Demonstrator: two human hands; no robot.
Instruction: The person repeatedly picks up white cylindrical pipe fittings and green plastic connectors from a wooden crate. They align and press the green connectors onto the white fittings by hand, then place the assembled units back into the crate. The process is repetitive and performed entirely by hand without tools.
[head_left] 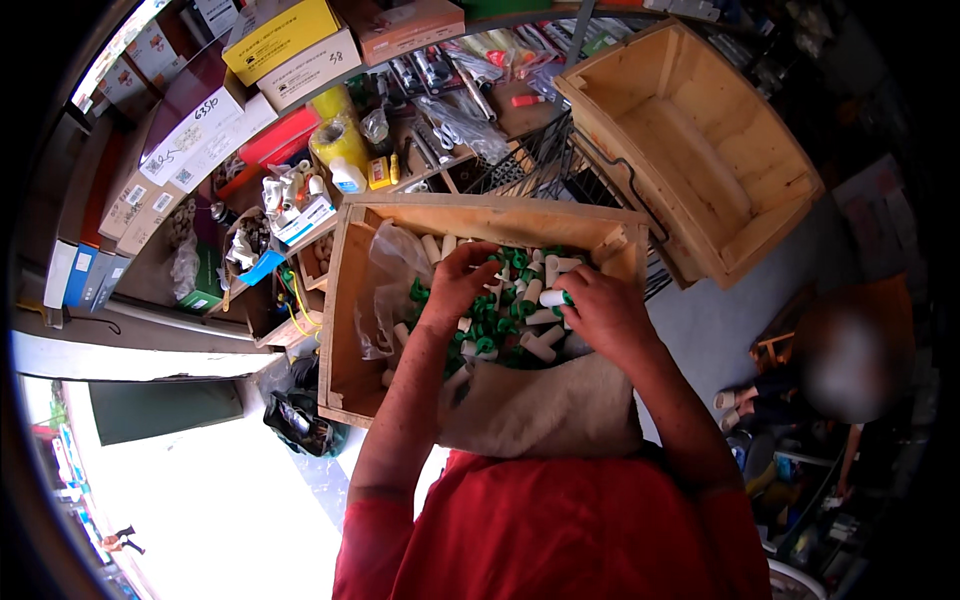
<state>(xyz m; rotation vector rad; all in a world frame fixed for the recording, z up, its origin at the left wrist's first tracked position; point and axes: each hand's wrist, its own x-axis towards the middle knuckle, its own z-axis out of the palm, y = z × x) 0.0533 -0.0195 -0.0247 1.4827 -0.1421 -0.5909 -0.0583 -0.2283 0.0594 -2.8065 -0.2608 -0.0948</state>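
Observation:
In front of me stands a wooden box (pixel 345 310) full of loose white plastic pipe fittings (pixel 541 343) and green plastic parts (pixel 489 318). My right hand (pixel 608 313) is closed on a white pipe fitting (pixel 552 298) with a bit of green at its end, just over the pile. My left hand (pixel 462 287) reaches in at the far left part of the heap with its fingers curled together. What its fingertips hold, if anything, is too small to name. A brown cloth (pixel 545 405) hangs over the near edge, and a clear plastic bag (pixel 380 290) lies inside along the left wall.
A second wooden box (pixel 690 150) stands at the far right beside a wire rack (pixel 520 165). Shelves at the back left carry cartons (pixel 195 140), a yellow box (pixel 280 40) and yellow tape rolls (pixel 340 140). Another person (pixel 845 370) sits at the right.

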